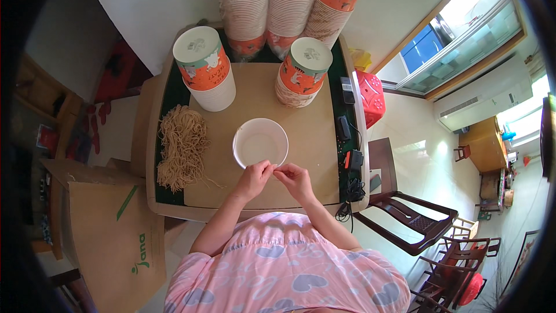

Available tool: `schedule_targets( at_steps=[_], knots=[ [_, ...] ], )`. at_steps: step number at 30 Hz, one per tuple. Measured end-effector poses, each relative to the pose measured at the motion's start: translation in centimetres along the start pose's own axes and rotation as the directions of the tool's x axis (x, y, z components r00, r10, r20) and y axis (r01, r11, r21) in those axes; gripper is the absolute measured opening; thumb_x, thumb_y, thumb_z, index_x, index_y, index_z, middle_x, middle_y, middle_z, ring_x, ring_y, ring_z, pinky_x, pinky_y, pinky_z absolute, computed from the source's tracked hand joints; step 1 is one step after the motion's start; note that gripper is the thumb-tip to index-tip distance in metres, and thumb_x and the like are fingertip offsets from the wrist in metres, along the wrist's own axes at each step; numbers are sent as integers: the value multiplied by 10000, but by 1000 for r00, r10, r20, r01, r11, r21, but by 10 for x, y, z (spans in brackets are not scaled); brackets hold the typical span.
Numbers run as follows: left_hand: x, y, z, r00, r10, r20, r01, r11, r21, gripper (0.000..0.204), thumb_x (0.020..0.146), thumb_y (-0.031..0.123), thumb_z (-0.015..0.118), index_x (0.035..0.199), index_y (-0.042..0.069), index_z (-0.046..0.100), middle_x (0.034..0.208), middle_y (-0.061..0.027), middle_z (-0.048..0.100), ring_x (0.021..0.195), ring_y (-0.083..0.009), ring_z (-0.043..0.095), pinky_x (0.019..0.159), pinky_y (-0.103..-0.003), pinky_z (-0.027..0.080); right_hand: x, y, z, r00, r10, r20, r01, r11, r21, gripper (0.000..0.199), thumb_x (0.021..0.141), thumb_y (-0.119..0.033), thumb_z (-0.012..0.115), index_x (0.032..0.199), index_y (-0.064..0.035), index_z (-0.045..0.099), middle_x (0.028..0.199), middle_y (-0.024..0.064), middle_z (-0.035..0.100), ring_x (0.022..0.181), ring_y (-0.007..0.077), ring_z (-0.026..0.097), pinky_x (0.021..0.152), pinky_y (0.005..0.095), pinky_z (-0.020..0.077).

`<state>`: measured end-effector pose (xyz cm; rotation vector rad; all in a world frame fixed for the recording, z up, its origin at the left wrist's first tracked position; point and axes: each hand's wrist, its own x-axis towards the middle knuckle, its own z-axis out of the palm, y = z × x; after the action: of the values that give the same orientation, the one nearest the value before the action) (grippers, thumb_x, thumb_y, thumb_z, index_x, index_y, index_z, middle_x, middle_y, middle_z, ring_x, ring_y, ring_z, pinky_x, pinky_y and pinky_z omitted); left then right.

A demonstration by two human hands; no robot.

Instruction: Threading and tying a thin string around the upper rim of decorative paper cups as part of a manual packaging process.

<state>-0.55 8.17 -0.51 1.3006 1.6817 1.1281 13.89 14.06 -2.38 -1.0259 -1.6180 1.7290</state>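
Note:
A white paper bucket [260,143] stands upright with its mouth up on the brown board in front of me. My left hand [255,178] and my right hand [294,181] meet at its near rim. Both are closed in a pinch, fingertips touching or almost touching. Whatever lies between the fingertips is too small to make out. What looks like a thin strand runs along the bucket's left rim. To the left lies a loose heap of tan strings [182,148], a few ends trailing toward my left forearm.
Upside-down stacks of orange-and-green paper buckets stand beyond, one left [204,70] and one right [303,72]. Taller stacks [246,12], some wrapped in plastic, line the wall. Power adapters [353,159] and cables sit along the table's right edge. A cardboard box [119,243] stands left, a dark chair [405,214] right.

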Motion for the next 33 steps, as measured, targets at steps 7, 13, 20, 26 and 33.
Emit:
schedule_targets(
  at_steps=[7, 13, 20, 26, 33],
  knots=[
    [2, 0, 1, 999, -1, 40, 3, 999, -54, 190, 897, 132, 491, 779, -6, 436, 641, -157, 518, 566, -258, 515, 528, -346, 407, 2, 0, -2, 998, 70, 6, -71, 991, 110, 79, 830, -44, 608, 868, 24, 621, 781, 34, 633, 722, 63, 576, 649, 183, 463],
    [2, -4, 5, 999, -18, 35, 20, 997, -71, 166, 886, 107, 505, 784, -5, 438, 645, -146, 524, 568, -243, 517, 533, -340, 412, 3, 1, -4, 995, 95, 4, -95, 989, 109, 77, 827, -40, 610, 872, 21, 625, 790, 34, 635, 718, 65, 576, 655, 186, 462],
    [2, -10, 7, 998, -34, 52, 38, 997, -66, 150, 877, 104, 516, 800, -4, 448, 650, -136, 533, 580, -242, 530, 541, -339, 420, 2, 9, -6, 997, 82, 4, -82, 991, 107, 77, 828, -37, 608, 877, 19, 627, 795, 34, 636, 725, 67, 575, 656, 189, 463],
    [3, -10, 7, 999, -4, 49, 8, 997, -79, 110, 858, 77, 528, 820, -5, 466, 669, -126, 552, 595, -234, 547, 558, -335, 433, 2, 7, -7, 996, 87, -15, -86, 992, 92, 70, 823, -42, 617, 863, 14, 625, 786, 33, 637, 717, 68, 577, 648, 185, 461],
    [8, -13, 17, 985, 158, -71, -151, 984, 100, 122, 781, 44, 565, 883, 12, 505, 757, -110, 585, 706, -260, 579, 645, -375, 462, 3, 14, -11, 985, 117, -128, -113, 993, 38, 91, 807, -80, 635, 825, 3, 603, 712, -11, 588, 647, 37, 522, 570, 169, 412]
  ],
)
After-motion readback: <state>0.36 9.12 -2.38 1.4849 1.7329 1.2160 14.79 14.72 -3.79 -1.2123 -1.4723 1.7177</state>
